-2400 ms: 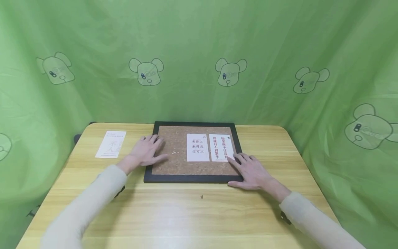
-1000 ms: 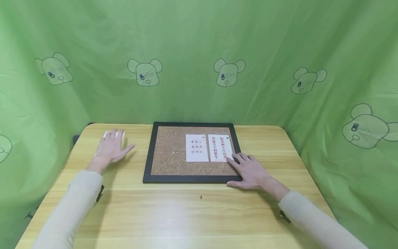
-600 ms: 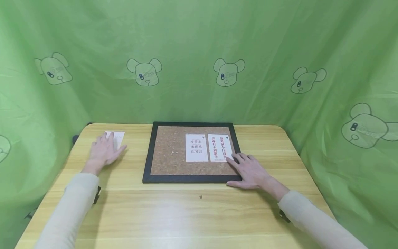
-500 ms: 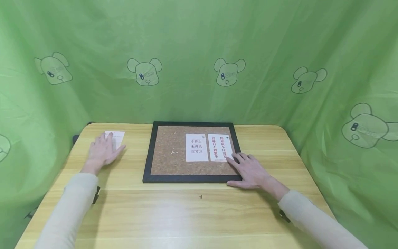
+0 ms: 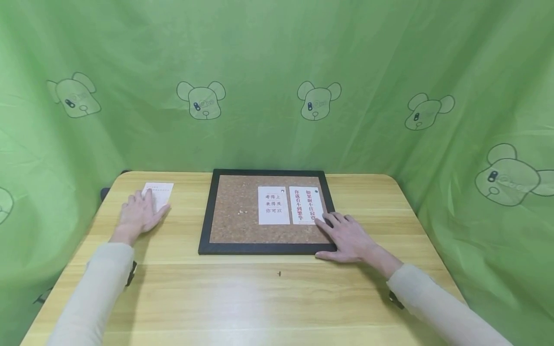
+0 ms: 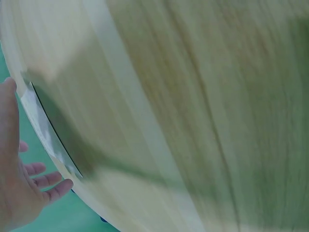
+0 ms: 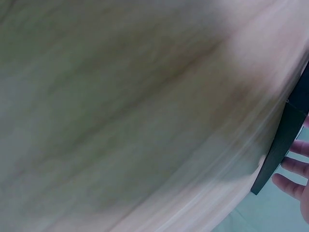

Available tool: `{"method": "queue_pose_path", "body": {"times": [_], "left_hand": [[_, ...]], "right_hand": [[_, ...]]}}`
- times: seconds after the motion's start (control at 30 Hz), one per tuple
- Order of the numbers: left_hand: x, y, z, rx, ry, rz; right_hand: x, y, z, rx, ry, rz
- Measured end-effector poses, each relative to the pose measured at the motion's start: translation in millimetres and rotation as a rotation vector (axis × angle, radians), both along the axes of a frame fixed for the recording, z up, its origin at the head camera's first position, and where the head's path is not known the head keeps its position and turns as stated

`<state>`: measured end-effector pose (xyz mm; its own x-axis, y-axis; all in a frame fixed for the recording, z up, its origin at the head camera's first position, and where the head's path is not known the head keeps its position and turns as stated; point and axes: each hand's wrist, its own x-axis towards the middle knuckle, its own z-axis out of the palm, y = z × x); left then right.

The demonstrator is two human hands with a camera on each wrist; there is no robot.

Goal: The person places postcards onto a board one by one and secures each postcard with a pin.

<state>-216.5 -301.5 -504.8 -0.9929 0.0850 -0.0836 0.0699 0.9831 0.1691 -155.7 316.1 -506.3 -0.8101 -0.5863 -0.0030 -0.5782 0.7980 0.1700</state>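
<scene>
At the left, the left hand (image 5: 135,216) reaches over the table (image 5: 216,298); its grip is spread, with the thumb standing away from the fingers and nothing pinched; the loose card (image 5: 160,194) lies on the table ahead of this palm and a little to the right, partly covered by the fingers; its long axis runs away from the person, the far end leaning rightward; the left hand is clearly nearer to it, the right one being well apart; whether the fingertips press the card, I cannot tell. The card is thin, rectangular and paper-like, with fine print; next comes the cork board (image 5: 231,230), speckled and brown, inside a flat black frame (image 5: 259,248); on it are a dark-lettered card (image 5: 274,216) and a red-lettered card (image 5: 307,204), side by side; a tiny dark object (image 5: 279,273) lies in front, on the smooth wood grain; at the right, the right hand (image 5: 348,238) rests with spread grip on the frame's near corner.
</scene>
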Motion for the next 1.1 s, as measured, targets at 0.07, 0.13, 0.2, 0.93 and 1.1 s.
{"method": "queue_pose_path", "body": {"times": [0.07,0.13,0.2,0.93,1.1], "left_hand": [[0.6,-1.6,-1.2,-0.002,0.000,0.001],[1.2,-3.0,-2.5,-0.001,-0.002,0.005],[1.6,-4.7,-3.8,0.000,-0.006,0.009],[3.9,-8.0,-5.3,-0.012,-0.037,0.001],[2.0,-8.9,-4.9,0.015,-0.052,0.009]], "right_hand": [[0.4,-0.1,-0.5,0.000,0.000,-0.001],[0.7,-0.1,-0.9,0.001,-0.001,-0.001],[0.9,-0.1,-1.0,0.004,-0.003,-0.001],[1.1,0.0,-1.5,0.000,-0.005,-0.009],[0.8,0.0,-2.2,0.001,-0.004,-0.010]]}}
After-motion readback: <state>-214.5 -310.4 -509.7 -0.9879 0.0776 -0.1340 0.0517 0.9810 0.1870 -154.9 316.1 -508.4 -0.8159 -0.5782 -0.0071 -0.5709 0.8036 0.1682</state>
